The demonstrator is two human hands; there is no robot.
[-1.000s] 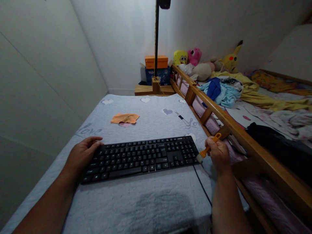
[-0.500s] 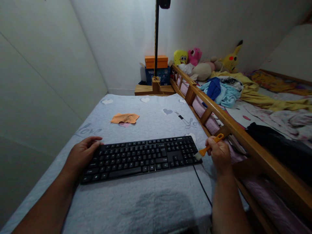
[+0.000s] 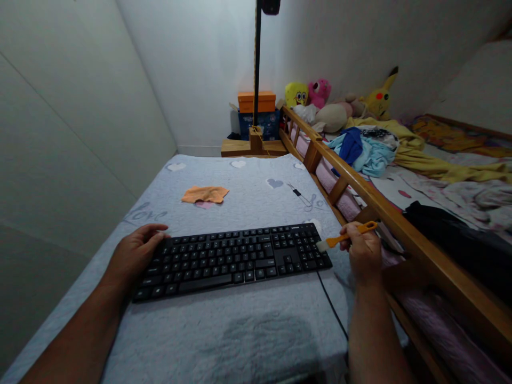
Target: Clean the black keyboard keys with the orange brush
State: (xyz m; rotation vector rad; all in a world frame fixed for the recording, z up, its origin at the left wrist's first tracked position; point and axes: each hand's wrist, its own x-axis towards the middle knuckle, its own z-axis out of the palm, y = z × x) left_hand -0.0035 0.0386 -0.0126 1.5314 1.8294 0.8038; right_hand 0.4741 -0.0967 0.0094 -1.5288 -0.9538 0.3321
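A black keyboard [image 3: 236,258] lies slightly angled on the cloth-covered surface. My left hand [image 3: 138,250] grips its upper left end, thumb near the top edge and fingers curled at the side; part of the grip is hidden. Between the fingers of my right hand [image 3: 362,248] is a small brush [image 3: 344,236] with an orange handle and pale bristles. The bristle tips meet the number keys at the keyboard's right end, and the handle points off to the right. From the keyboard's front edge a black cable [image 3: 332,304] runs toward me.
An orange cloth [image 3: 205,194] lies beyond the keyboard. Right of it is a small metal tool with a black grip [image 3: 296,192]. A wooden bed rail [image 3: 360,184] borders the right side, close to my right hand. Boxes [image 3: 257,101] and a black pole [image 3: 256,64] stand at the back.
My right hand has tilted the brush flatter, its handle end swinging right and its bristles moving up the number keys. My left hand and the keyboard stay in place.
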